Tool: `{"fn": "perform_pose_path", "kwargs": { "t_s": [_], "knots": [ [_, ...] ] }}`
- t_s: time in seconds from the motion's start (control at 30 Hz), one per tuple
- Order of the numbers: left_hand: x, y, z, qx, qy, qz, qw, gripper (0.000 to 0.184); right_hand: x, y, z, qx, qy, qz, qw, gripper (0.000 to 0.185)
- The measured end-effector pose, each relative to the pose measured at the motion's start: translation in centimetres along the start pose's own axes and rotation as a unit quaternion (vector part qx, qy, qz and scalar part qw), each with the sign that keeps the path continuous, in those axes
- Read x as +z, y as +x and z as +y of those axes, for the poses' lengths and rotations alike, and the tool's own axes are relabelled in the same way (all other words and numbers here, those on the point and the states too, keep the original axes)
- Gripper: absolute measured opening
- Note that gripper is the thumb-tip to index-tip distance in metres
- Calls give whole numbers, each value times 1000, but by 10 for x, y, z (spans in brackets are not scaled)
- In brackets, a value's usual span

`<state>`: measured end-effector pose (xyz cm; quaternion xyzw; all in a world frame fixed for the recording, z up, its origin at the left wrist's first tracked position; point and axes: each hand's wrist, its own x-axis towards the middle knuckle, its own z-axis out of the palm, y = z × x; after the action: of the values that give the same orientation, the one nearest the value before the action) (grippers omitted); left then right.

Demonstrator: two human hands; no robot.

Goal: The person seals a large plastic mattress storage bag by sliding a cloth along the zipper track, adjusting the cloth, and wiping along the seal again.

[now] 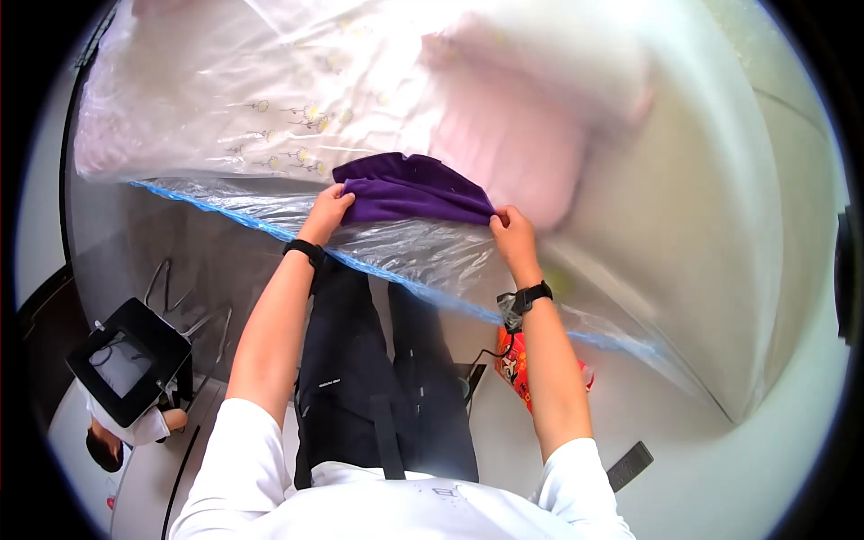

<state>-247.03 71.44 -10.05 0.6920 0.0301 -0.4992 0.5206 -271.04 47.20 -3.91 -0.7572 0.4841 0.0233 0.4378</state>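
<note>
A purple cloth (414, 191) is stretched between my two hands over the edge of a bed wrapped in clear plastic (432, 247). My left hand (329, 209) pinches the cloth's left corner, and my right hand (511, 229) pinches its right corner. The cloth's far edge is folded and curls upward. Beneath and beyond it lies pale bedding (360, 108) with small yellow flowers, partly covered by the plastic. A blue strip (225, 216) runs along the plastic's near edge. Each wrist wears a black band.
A sheer net (711, 225) hangs at the right. Below are a red packet (515, 364) and a dark remote-like object (630, 465). A black-framed seat or stand (129, 362) with metal tubing is at the lower left, with another person (135, 427) beside it.
</note>
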Motion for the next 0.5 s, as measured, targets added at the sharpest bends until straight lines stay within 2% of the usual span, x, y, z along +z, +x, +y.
{"fn": "perform_pose_path", "kwargs": {
  "t_s": [0.03,0.13,0.2,0.23,0.3,0.33,0.37,0.4,0.5],
  "knots": [
    [-4,-10,3,-35,70,9,997,22,3,-3,3,-1,2,-3,1000,18],
    [-5,-17,-13,-16,43,31,998,22,10,-15,1,21,53,-1,998,16],
    [-6,-22,-15,3,8,40,999,20,12,-29,-18,31,252,81,964,16],
    [-2,-29,-6,27,-61,51,996,19,9,-36,-28,35,250,78,965,16],
    [11,-52,25,58,-185,58,979,18,-7,-58,-60,12,334,159,929,16],
    [18,-70,47,48,-245,25,968,20,-18,-68,-70,11,398,149,905,17],
    [26,-87,68,42,-275,-50,959,23,-31,-78,-78,15,457,138,878,19],
    [25,-93,68,28,-273,-117,955,33,-43,-87,-92,-9,548,114,829,20],
    [44,-132,102,45,-323,-163,931,40,-86,-117,-129,-88,577,116,803,19]
  ]
}}
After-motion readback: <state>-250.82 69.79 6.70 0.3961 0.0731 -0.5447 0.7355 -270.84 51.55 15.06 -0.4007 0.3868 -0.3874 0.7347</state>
